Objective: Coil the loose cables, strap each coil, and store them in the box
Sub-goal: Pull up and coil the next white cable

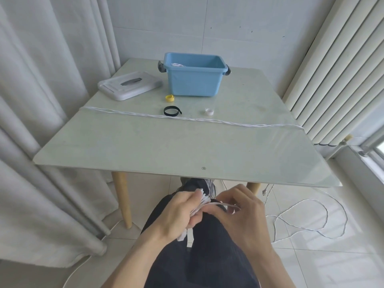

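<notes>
A bundle of white cable (202,201) sits low in the view, in front of the table's near edge and above the person's dark-trousered lap. The left hand (180,215) grips it, fingers curled round the gathered loops, with short white ends hanging out below the palm. The right hand (241,210) is just beside it, its fingers curled in and pinching a strand of the same cable that runs across from the bundle; the fingertips are partly hidden behind the hand.

From there the loose cable (307,221) trails in wide loops over the tiled floor on the right. A second white cable (187,118) lies stretched straight across the table (145,146) from edge to edge. Beyond it lie a black strap (172,111) curled into a ring, a yellow strap (170,97) and a white strap (209,111), each rolled small. The blue box (194,80) stands at the far side, something white showing inside, with its grey lid (128,85) lying flat to its left.
</notes>
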